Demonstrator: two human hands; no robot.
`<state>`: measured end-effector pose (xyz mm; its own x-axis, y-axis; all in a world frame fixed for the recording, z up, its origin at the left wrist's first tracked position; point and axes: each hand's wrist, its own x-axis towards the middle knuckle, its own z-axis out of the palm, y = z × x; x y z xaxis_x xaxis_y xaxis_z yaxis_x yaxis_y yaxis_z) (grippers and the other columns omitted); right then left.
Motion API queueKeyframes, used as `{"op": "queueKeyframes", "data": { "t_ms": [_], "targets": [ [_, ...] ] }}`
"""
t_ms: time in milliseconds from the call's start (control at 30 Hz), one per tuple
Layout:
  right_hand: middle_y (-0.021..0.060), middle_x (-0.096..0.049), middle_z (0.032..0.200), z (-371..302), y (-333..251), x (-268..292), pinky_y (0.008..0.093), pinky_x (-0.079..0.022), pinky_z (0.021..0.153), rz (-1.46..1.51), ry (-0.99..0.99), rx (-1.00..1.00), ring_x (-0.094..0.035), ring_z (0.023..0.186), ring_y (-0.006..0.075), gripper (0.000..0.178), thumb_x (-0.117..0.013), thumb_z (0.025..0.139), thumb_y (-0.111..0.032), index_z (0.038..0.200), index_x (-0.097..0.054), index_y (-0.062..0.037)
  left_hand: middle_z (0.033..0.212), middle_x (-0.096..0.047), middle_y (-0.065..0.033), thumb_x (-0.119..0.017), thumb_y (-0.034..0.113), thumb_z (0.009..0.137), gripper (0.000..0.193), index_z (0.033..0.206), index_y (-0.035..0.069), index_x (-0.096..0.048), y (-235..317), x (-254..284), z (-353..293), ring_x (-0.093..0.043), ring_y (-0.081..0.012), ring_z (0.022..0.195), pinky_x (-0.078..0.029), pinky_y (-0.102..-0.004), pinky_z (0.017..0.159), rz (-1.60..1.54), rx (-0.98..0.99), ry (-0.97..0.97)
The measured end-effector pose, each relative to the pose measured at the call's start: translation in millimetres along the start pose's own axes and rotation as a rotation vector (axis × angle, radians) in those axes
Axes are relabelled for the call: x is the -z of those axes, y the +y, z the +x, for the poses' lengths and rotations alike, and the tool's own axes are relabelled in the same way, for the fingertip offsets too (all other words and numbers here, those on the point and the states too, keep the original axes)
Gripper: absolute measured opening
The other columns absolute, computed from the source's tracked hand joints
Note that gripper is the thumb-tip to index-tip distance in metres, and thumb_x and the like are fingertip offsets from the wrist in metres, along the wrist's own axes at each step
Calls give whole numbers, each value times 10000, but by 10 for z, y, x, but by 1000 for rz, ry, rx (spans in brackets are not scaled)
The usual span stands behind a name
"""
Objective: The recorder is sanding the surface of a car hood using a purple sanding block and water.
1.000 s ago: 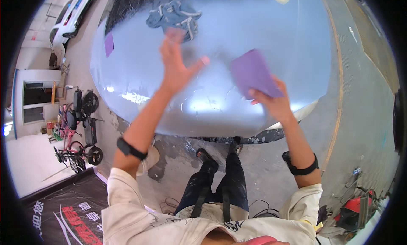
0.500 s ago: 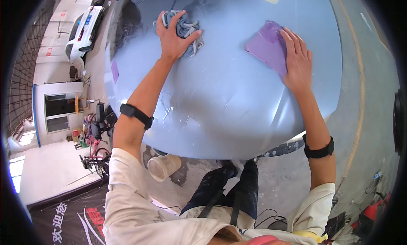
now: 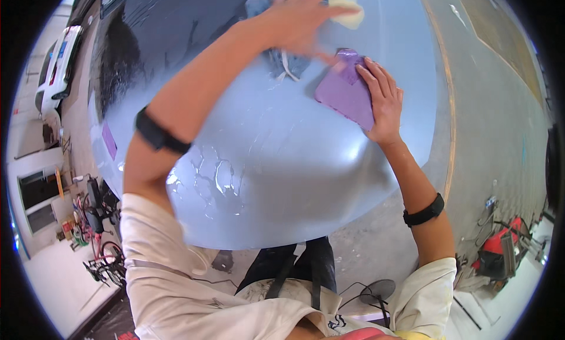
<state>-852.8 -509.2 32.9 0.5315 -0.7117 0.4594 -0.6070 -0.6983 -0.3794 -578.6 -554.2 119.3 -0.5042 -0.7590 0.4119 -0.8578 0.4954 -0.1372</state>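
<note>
My left hand (image 3: 297,22) is over the car's grey-blue bonnet (image 3: 282,181), fingers spread and blurred by motion. Beneath and beside it lies a crumpled blue-grey rag (image 3: 287,65) with pale cord-like edges, let go and partly hidden by the hand. The left thumb comes close to the top corner of a purple sanding sheet (image 3: 347,96); whether it touches, I cannot tell. On the sheet's right edge, my right hand (image 3: 384,99) grips it with curled fingers. A pale yellow patch (image 3: 348,13) shows behind the left fingertips.
Water streaks (image 3: 220,181) run over the bonnet. A smaller purple piece (image 3: 109,141) lies at its left side. Farther left are a white car (image 3: 65,63) and a parked bicycle (image 3: 109,255). Red-and-black equipment (image 3: 500,249) stands on the floor at the right.
My left hand has let go of the rag and swung right toward the purple sheet, fingers spreading. My right hand still has the sheet, now pulled in closer to the rag. The view has shifted.
</note>
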Motion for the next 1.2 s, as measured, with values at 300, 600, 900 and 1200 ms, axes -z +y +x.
{"op": "queueKeyframes", "data": {
  "t_ms": [300, 600, 900, 1200],
  "targets": [
    [47, -525, 1538, 105, -56, 27, 398, -345, 1051, 25, -2, -30, -488, 1405, 282, 631, -658, 868, -398, 1437, -576, -136, 1577, -393, -99, -837, 471, 775, 797, 1482, 254, -538, -497, -35, -130, -289, -428, 1501, -279, -673, 1151, -31, 195, -442],
    [43, -522, 1545, 82, -53, -9, 403, -329, 1076, 57, 12, -31, -489, 1407, 269, 628, -651, 871, -394, 1440, -575, -142, 1127, -697, -277, -821, 349, 741, 624, 1231, 17, -622, -787, -295, 1125, -671, -448, 1081, -540, -486, 928, -250, 365, 24],
    [41, -514, 1551, 62, -44, 3, 411, -321, 1079, 83, -4, -44, -472, 1419, 258, 656, -684, 855, -419, 1439, -578, -140, 1035, -711, -290, -840, 350, 731, 653, 1233, 3, -608, -757, 51, 1370, -687, -453, 1020, -544, -484, 883, -405, 214, -28],
    [47, -493, 1563, 36, -24, 55, 440, -313, 1090, 65, -16, -53, -465, 1416, 251, 689, -691, 871, -480, 1495, -555, -222, 1525, -481, -206, -777, 415, 808, 738, 1436, 107, -543, -1006, 232, 671, -497, -416, 1372, -412, -590, 1107, 463, 423, -366]
  ]
}}
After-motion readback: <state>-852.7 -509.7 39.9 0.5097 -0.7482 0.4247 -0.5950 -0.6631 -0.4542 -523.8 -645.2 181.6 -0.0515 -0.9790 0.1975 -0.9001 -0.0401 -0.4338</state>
